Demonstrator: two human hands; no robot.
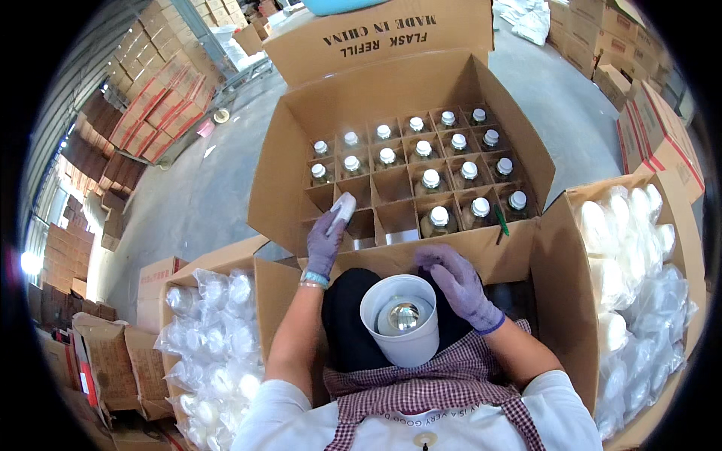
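Observation:
My left hand [325, 244], in a grey-purple glove, is closed around a small white rounded piece [344, 208] over the front-left compartments of a divided cardboard box [481, 248]; its exact kind is unclear. My right hand [459, 284], gloved alike, is slightly blurred above my right thigh, fingers loosely stretched with nothing visible in them. Between my thighs stands a white plastic cylinder [401, 351], open at the top, with a shiny silvery rounded thing [404, 316] inside. Several clear bottles with white caps [430, 178] stand upright in the box's back and right compartments; front-left compartments show bare cardboard.
A slim green-and-dark tool [502, 223] leans at the box's front right. Cartons of plastic-wrapped white pieces flank me, left [218, 331] and right [617, 248]. The box's back flap [380, 41] stands raised. Stacked cartons [165, 105] line the far left.

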